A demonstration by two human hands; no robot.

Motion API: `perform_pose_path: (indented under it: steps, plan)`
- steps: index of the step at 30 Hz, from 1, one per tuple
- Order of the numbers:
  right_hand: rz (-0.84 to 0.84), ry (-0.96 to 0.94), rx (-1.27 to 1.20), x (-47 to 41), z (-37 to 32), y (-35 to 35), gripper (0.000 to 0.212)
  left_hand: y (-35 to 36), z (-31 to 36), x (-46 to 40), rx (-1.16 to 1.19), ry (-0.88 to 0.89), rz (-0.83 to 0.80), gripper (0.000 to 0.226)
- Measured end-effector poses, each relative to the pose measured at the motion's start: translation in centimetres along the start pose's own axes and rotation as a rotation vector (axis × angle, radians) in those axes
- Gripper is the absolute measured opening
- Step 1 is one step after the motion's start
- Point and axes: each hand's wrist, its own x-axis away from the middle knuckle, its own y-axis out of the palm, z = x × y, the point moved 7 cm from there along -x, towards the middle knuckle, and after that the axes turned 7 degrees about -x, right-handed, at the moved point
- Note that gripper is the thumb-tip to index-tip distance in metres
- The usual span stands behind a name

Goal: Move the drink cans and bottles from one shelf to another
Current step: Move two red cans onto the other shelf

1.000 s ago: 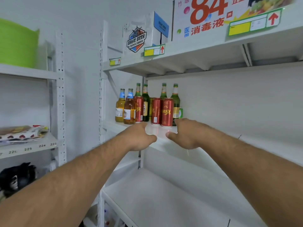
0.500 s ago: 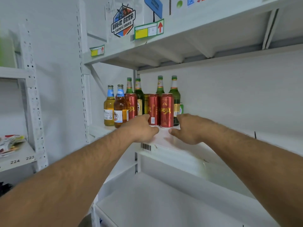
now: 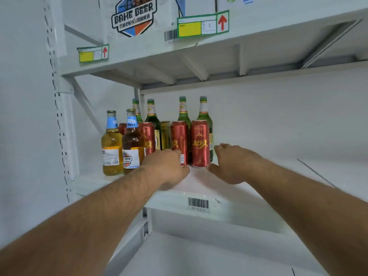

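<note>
- Hands first: the left hand (image 3: 168, 168) lies at the foot of the second red can from the right (image 3: 179, 142), its knuckles toward the camera, so I cannot tell whether the fingers have closed on that can or merely touch it.
- The right hand (image 3: 231, 163) is spread and holds nothing; its thumb points in toward the base of the rightmost red can (image 3: 200, 143), its fingers reaching round the can's right side, just beside it.
- Likely step: taking the two front cans, one in each hand, off the middle shelf (image 3: 229, 200).
- To do it well, I would close each hand round the can's mid-body rather than its base, lift straight up before drawing back, and keep the wrists clear of the neighbours, since the drinks stand tightly packed.
- The two clear bottles with blue neck labels (image 3: 121, 144) stand just left of the left forearm; a sideways sweep could topple them.
- Behind the front cans stand four green bottles (image 3: 184, 112), a gold can (image 3: 165, 134), a third red can (image 3: 148, 138) and part of one more, all upright.
- All drinks in view are on this shelf; the lower shelf (image 3: 199, 259) shows bare white board and may be the destination.
- On the top shelf (image 3: 258, 30) sits a closed BAHE BEER carton (image 3: 135, 16); its contents cannot be seen.
</note>
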Motion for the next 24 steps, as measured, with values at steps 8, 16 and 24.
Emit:
perform_pose_path:
  steps: [8,16,24]
  plan:
    - [-0.031,0.163,0.067,-0.4,-2.3,0.7,0.059,1.8,-2.0,-2.0,0.126,0.143,0.006,0.060]
    - [0.042,0.267,-0.003,-4.0,-2.2,0.4,0.059,2.1,-3.5,-5.3,0.341,0.071,0.054,0.059]
    - [0.228,0.361,-0.423,-8.1,-0.4,-0.1,0.063,3.5,-3.7,-9.1,0.803,-0.117,0.005,0.063]
